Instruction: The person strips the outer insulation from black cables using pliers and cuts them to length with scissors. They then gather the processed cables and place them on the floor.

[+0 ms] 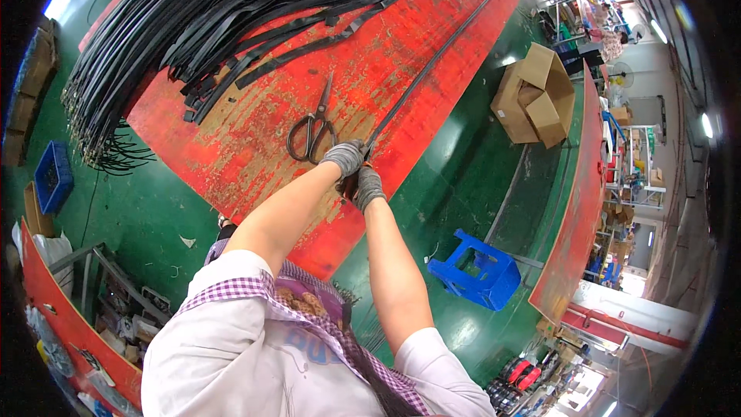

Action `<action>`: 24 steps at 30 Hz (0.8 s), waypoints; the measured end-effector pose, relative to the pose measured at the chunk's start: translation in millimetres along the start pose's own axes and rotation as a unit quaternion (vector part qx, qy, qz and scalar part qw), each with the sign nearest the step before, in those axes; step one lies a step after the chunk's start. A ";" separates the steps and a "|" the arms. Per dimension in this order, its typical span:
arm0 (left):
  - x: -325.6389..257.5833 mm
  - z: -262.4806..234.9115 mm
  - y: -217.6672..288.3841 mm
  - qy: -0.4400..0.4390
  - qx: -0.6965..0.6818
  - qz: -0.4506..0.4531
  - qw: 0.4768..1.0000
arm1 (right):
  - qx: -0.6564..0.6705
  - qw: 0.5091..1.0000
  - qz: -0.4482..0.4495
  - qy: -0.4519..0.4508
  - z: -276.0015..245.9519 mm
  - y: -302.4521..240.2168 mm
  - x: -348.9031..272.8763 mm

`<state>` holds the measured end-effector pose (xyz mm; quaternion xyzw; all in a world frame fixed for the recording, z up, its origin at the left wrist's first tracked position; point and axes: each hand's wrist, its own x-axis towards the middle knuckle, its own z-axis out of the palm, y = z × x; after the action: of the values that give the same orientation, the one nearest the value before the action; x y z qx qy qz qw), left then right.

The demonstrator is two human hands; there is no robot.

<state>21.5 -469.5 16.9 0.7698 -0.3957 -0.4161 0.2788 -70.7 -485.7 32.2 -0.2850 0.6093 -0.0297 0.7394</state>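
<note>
My left hand (345, 158) and my right hand (369, 188), both in grey gloves, are close together over the near right side of the red worn table (370, 69). The fingers of both are closed around the near end of a long thin black cable (432, 62), which stretches away along the table's right side. A dark piece shows below the hands, partly hidden by the gloves. Just left of my left hand lie black-handled scissors (312, 130), blades pointing away from me. Beyond them are flat black sleeve strips (309, 50) in a heap.
A thick bundle of black cables (116, 77) hangs over the table's left edge. On the green floor stand a blue plastic stool (482, 270), an open cardboard box (532, 100) and a blue crate (52, 177). A red board (575, 216) stands at the right.
</note>
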 end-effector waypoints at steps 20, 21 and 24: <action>0.1 -5.9 6.1 -0.004 0.035 -0.025 0.999 | 0.052 0.998 -0.014 0.012 -0.9 8.0 19.0; -0.5 -6.5 8.2 -0.003 0.035 -0.028 0.999 | 0.056 0.998 -0.013 0.007 -3.2 8.8 21.5; -0.8 -6.1 7.4 0.001 0.038 -0.041 0.998 | 0.061 0.998 -0.009 -0.013 -4.3 10.7 24.4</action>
<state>23.7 -472.2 25.9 0.7956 -0.3791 -0.4114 0.2327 -71.7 -487.9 5.3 -0.2451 0.5943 -0.0700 0.7628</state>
